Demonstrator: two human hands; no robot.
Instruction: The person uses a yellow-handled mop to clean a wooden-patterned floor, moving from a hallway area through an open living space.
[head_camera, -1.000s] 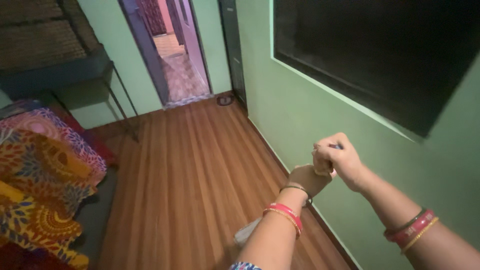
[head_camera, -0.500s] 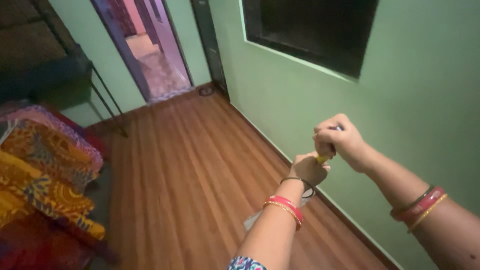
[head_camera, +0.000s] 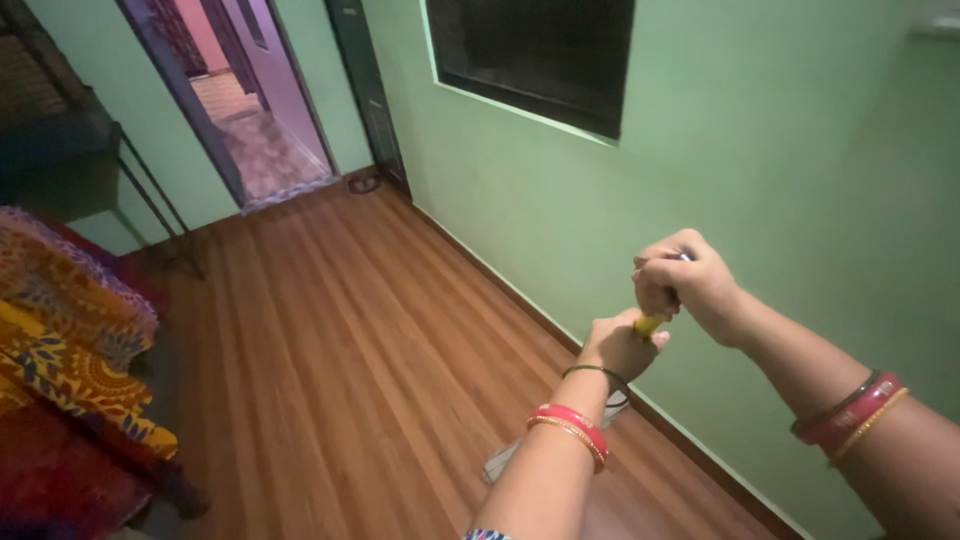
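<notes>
Handle: a yellow stick (head_camera: 648, 323) ran between both fists, near the green wall (head_camera: 760, 170).
Left hand (head_camera: 618, 345): closed around the stick's lower part.
Right hand (head_camera: 685, 285): closed just above, touching the left.
Below: something pale (head_camera: 500, 462) hung by the wooden floor (head_camera: 340, 330).
Room: open floor to the doorway (head_camera: 235, 110); patterned bedding (head_camera: 60, 340) at left.

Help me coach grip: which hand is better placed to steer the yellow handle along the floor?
Probably the left hand: it grips the yellow handle lower, nearer the floor; the right hand caps the top.
</notes>
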